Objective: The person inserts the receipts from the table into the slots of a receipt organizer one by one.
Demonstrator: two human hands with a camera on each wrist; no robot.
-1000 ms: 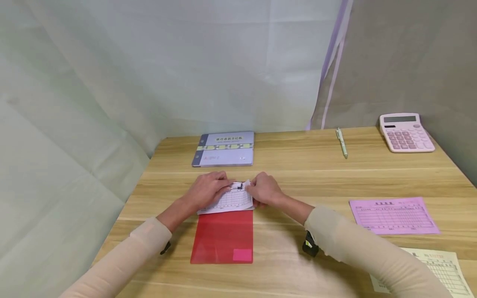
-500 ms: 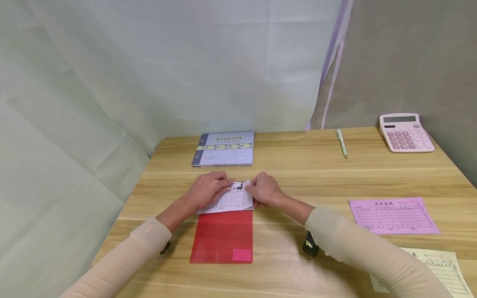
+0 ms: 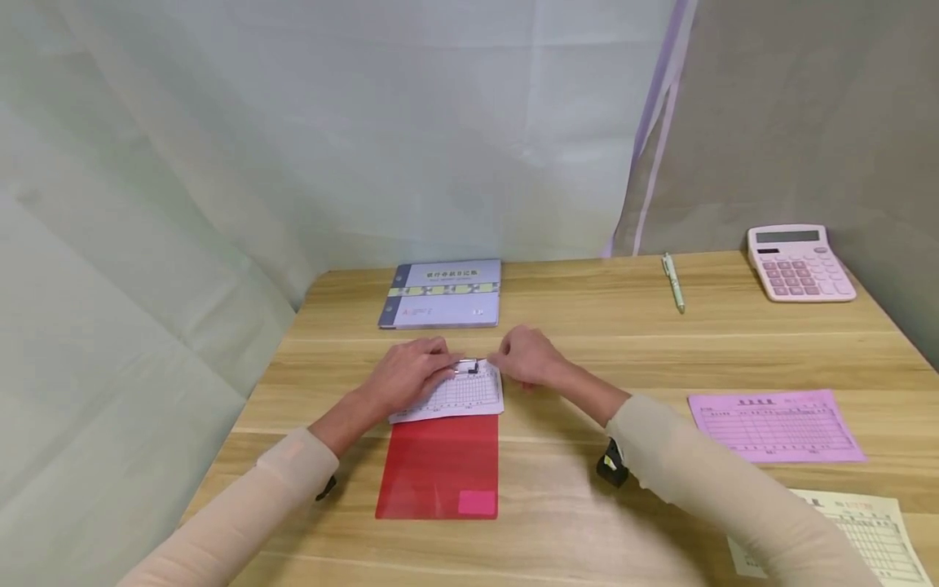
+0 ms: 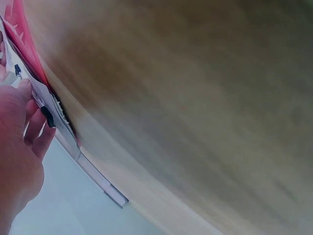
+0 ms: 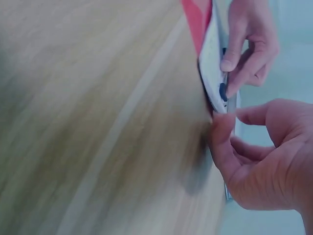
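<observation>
At the near middle of the bench (image 3: 660, 342), a red clipboard (image 3: 438, 466) lies flat with a white printed form (image 3: 455, 393) tucked under its metal clip (image 3: 466, 367). The left hand (image 3: 406, 375) rests on the form's left part, its fingers (image 4: 34, 125) curled down against the paper and touching the clip, pinning sheet and board in place. The right hand (image 3: 530, 359) has just lifted off: half a second ago it lay on the form's right edge, and now it hangs just to the right of the clip, fingers (image 5: 230, 149) loosely curled and holding nothing. The form lies flatter than it did, so I judge that it is now seated under the clip and only the left hand steadies it. Well to the right of the free hand lie a pink form (image 3: 779, 425) and a yellow form (image 3: 873, 530). Beyond both hands sit a blue ledger book (image 3: 442, 293), a pen (image 3: 672, 280) and a pink calculator (image 3: 798, 262).
</observation>
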